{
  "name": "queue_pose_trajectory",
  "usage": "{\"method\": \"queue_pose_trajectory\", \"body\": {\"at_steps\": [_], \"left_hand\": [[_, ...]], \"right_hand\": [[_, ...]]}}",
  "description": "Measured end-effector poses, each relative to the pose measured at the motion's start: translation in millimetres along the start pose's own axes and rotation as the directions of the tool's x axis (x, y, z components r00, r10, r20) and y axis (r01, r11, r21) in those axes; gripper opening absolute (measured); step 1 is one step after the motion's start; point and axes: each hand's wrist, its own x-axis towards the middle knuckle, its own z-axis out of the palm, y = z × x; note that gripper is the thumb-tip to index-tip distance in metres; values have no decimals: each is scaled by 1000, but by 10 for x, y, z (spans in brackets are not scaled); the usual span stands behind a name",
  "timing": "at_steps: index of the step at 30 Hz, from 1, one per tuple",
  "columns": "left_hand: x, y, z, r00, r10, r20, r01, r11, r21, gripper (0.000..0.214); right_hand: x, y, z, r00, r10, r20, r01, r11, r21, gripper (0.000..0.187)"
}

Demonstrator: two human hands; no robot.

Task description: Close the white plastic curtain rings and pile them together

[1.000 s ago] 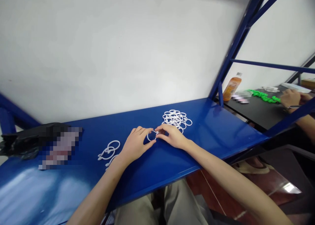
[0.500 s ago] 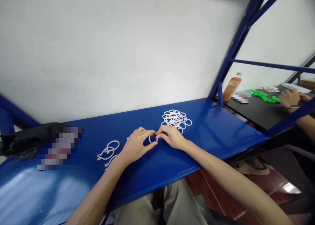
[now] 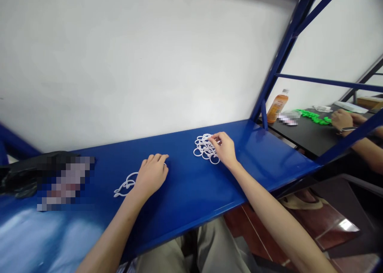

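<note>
My left hand (image 3: 152, 173) is palm down over the left half of the blue table, its fingers curled. A bit of a white ring (image 3: 165, 164) shows between its thumb and index finger; the rest is hidden under the hand. Beside that wrist lie several white plastic rings with knobbed ends (image 3: 124, 188), partly covered by the forearm. My right hand (image 3: 224, 147) reaches to a pile of similar white rings (image 3: 205, 148) at mid-table. Its thumb and index finger pinch at a ring on the pile's right side.
The blue table (image 3: 185, 197) meets a white wall (image 3: 143, 65). At left lie a black plastic bag (image 3: 18, 177) and a blurred-out packet (image 3: 67, 185). Blue frame bars (image 3: 278, 57) rise at right. Beyond them, a co-worker's hands (image 3: 344, 119) are near green pieces (image 3: 314, 116) and a bottle (image 3: 277, 105).
My hands have parted from the ring they held together. The left has moved left over the table, and the right has moved up and right onto the pile. The view has shifted slightly.
</note>
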Motion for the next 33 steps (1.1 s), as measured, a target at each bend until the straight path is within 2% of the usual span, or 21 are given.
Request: {"method": "queue_pose_trajectory", "body": {"at_steps": [2,5,12,18,23,28,33], "left_hand": [[-4,-41,-7,998,-49,38,47,998,49,45],[-15,-74,-16,995,-62,77,57,996,71,49],[-21,-108,-16,994,-38,104,35,999,33,54],[-12,-104,39,997,-35,66,36,999,-12,47],[1,-90,55,997,-52,57,54,998,-26,43],[5,-47,-1,988,-142,56,141,990,29,39],[-1,-20,-50,982,-173,70,166,981,96,34]], "right_hand": [[75,134,-86,995,66,-71,-70,995,-69,25],[118,258,-143,987,128,-96,-138,985,-106,21],[107,321,-98,985,169,-27,-170,983,-62,16],[138,301,-185,954,299,13,-284,917,-279,20],[155,252,-264,913,406,46,-364,859,-361,19],[137,253,-260,905,410,114,-329,845,-422,20],[120,271,-231,916,372,149,-299,881,-366,22]]}}
